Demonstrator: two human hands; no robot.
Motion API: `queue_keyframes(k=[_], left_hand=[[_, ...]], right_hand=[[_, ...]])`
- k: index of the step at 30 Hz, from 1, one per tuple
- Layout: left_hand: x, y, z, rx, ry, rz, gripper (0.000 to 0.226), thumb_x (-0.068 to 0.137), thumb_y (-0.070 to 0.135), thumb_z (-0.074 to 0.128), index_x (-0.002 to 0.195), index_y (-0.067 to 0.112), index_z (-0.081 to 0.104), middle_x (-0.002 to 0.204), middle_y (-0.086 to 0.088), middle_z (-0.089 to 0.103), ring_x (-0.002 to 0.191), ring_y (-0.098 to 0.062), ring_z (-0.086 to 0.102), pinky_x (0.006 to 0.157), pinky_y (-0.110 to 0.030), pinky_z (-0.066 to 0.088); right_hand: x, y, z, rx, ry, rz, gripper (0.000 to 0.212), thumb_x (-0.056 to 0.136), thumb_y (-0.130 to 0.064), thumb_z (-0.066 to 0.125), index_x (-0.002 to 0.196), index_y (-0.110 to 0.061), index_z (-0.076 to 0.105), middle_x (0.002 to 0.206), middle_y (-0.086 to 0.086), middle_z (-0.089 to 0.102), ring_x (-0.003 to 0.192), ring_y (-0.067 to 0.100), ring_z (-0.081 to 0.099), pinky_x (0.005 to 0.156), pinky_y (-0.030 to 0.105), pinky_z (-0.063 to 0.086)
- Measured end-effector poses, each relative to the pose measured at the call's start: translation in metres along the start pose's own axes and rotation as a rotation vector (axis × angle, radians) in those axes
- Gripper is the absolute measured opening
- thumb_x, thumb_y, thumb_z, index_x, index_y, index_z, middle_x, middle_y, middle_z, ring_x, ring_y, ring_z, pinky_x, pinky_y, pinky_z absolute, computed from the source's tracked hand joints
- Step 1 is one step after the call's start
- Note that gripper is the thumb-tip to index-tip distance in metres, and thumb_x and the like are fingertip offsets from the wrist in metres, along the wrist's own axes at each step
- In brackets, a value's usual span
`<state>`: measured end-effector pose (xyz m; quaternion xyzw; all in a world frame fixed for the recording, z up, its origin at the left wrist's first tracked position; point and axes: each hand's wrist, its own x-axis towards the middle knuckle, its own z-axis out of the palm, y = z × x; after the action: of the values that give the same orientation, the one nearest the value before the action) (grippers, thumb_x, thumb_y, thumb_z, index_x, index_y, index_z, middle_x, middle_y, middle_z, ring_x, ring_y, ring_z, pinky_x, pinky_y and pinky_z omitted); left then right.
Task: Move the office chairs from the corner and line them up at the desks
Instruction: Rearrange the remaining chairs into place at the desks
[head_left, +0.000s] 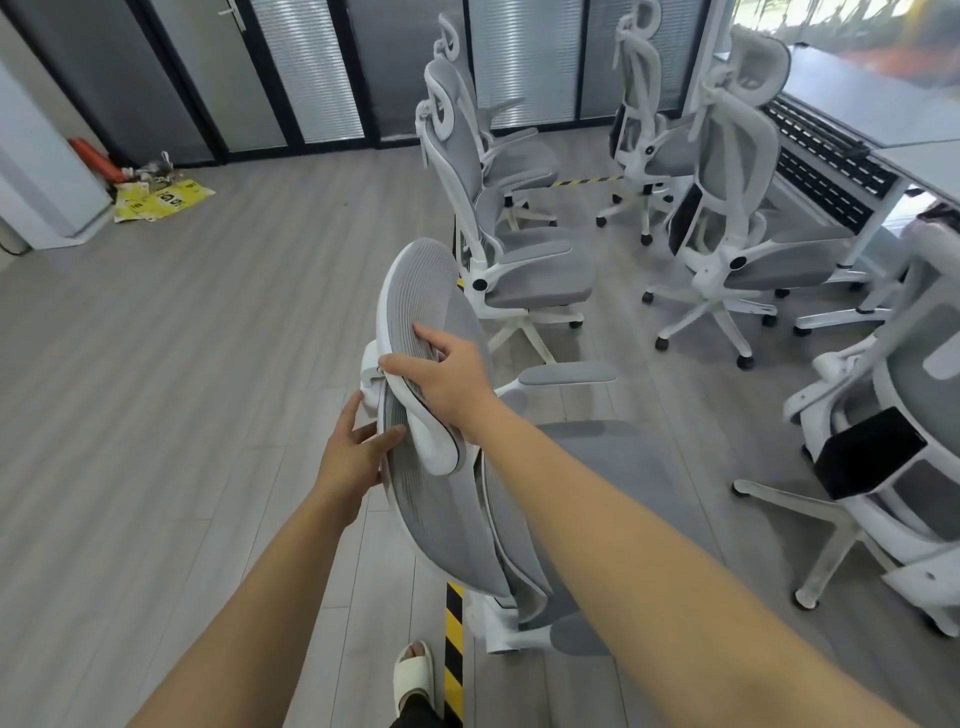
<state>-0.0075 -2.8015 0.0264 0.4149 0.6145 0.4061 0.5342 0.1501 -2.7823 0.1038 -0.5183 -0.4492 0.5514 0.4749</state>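
A grey mesh office chair with a white frame stands right in front of me, its back toward me. My right hand grips the lower edge of its headrest from the front. My left hand holds the top of the backrest from behind, fingers on the mesh, thumb near the white bracket. The chair's seat and one armrest show past my right forearm.
Several matching chairs stand ahead and to the right, one close at the right edge. A grey desk runs along the window. Yellow-black floor tape lies by my sandalled foot. Litter sits far left.
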Motion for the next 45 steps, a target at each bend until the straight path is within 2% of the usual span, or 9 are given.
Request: queue_keyframes(k=[8,13,16,18,21,25,31,39,45], left_hand=[[0.018,0.019,-0.016,0.291,-0.031,0.071,0.084,0.073,0.034,0.082,0.139,0.047,0.032,0.143,0.007,0.030,0.125,-0.018,0.039,0.105,-0.047,0.042],[0.097,0.074,-0.045,0.071,-0.122,0.215,0.060,0.067,0.018,0.056,0.122,0.042,0.058,0.140,0.007,0.049,0.132,-0.016,0.042,0.111,-0.041,0.033],[0.166,0.109,-0.046,0.307,-0.304,0.317,0.039,0.082,0.017,0.057,0.097,0.051,0.070,0.118,0.005,0.066,0.118,-0.016,0.056,0.098,-0.032,0.044],[0.214,0.124,-0.031,0.576,-0.481,0.398,0.053,0.091,0.011,0.056,0.086,0.062,0.066,0.102,0.001,0.067,0.089,-0.018,0.061,0.074,-0.027,0.046],[0.264,0.134,-0.013,0.887,-0.737,0.542,0.047,0.091,-0.001,0.050,0.104,0.043,0.063,0.099,0.004,0.061,0.069,-0.006,0.052,0.062,-0.013,0.043],[0.307,0.130,-0.005,1.092,-1.061,0.930,0.058,0.080,-0.005,0.055,0.105,0.048,0.062,0.134,0.006,0.058,0.128,-0.022,0.047,0.108,-0.043,0.037],[0.321,0.122,-0.008,1.167,-1.086,1.097,0.045,0.085,0.017,0.062,0.120,0.044,0.058,0.149,0.002,0.043,0.141,-0.029,0.028,0.117,-0.047,0.022],[0.332,0.127,-0.021,1.199,-1.207,1.105,0.077,0.064,0.084,0.056,0.132,0.048,0.051,0.153,0.007,0.036,0.143,-0.024,0.015,0.118,-0.048,0.016],[0.339,0.127,-0.020,1.158,-1.225,1.242,0.063,0.079,0.065,0.063,0.133,0.033,0.057,0.147,-0.004,0.046,0.136,-0.035,0.026,0.114,-0.044,0.019]], right_hand=[[-0.006,0.000,-0.002,-0.111,-0.021,-0.023,0.086,0.065,-0.049,0.080,0.141,-0.032,0.045,0.135,-0.010,0.052,0.121,0.013,0.052,0.103,0.040,0.046],[-0.001,-0.023,-0.009,-0.256,-0.026,0.007,0.072,0.072,-0.047,0.080,0.136,-0.034,0.050,0.140,-0.010,0.049,0.128,0.008,0.043,0.105,0.032,0.038],[0.005,-0.036,-0.013,-0.315,0.065,0.057,0.056,0.072,-0.052,0.077,0.124,-0.042,0.060,0.129,-0.016,0.058,0.124,0.005,0.049,0.105,0.034,0.041],[-0.001,-0.042,-0.008,-0.311,0.148,0.115,0.047,0.074,-0.053,0.075,0.119,-0.044,0.063,0.123,-0.018,0.062,0.117,0.000,0.055,0.102,0.034,0.045],[-0.028,-0.050,0.014,-0.238,0.422,0.167,0.035,0.082,-0.047,0.070,0.116,-0.043,0.065,0.118,-0.018,0.066,0.110,-0.005,0.059,0.097,0.024,0.046],[-0.074,-0.037,0.058,-0.136,0.966,0.167,0.036,0.082,-0.052,0.060,0.114,-0.038,0.067,0.114,-0.019,0.068,0.107,-0.006,0.059,0.091,0.020,0.045],[-0.098,0.031,0.160,-0.185,1.589,0.280,0.038,0.089,-0.059,0.047,0.112,-0.035,0.065,0.114,-0.020,0.063,0.104,-0.007,0.056,0.086,0.022,0.042],[-0.050,0.085,0.215,-0.827,1.298,0.634,0.055,0.089,-0.064,0.047,0.138,-0.041,0.042,0.149,-0.014,0.037,0.145,0.017,0.019,0.118,0.046,0.015],[-0.018,0.082,0.217,-0.926,1.398,0.770,0.042,0.090,-0.056,0.050,0.127,-0.037,0.051,0.135,-0.009,0.051,0.134,0.020,0.034,0.111,0.054,0.025]])
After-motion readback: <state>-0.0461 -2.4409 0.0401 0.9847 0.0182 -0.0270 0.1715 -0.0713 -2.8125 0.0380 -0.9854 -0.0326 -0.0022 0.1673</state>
